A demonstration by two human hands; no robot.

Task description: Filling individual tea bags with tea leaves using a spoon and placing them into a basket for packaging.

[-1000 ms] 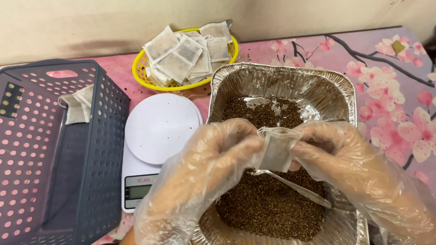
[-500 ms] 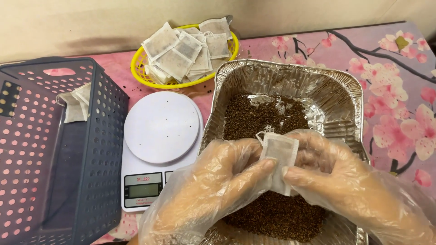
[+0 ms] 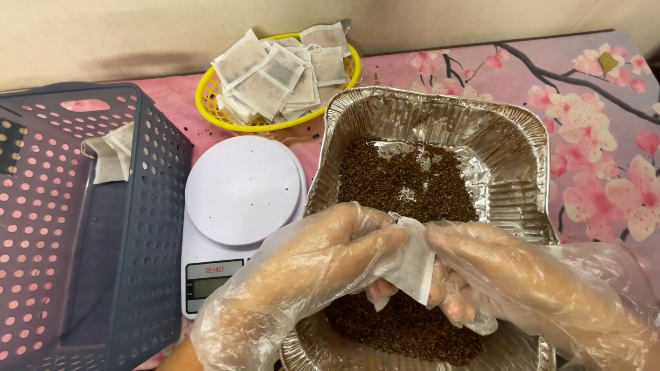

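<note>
Left hand [image 3: 323, 271] and right hand [image 3: 495, 285], both gloved, pinched shut on small white filter bag [image 3: 411, 264], held over foil tray [image 3: 440, 110] of dark granules [image 3: 405, 178]. Probably mid-handling of bag mouth. White kitchen scale [image 3: 240, 192] just left; yellow basket [image 3: 206, 103] of filled bags beyond; grey crate [image 3: 144, 206] far left on desk [image 3: 584, 89].

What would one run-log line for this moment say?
left hand: grips sachet | right hand: grips sachet | sachet: white, over foil tray of brown granules | kitchen scale: bare
</note>
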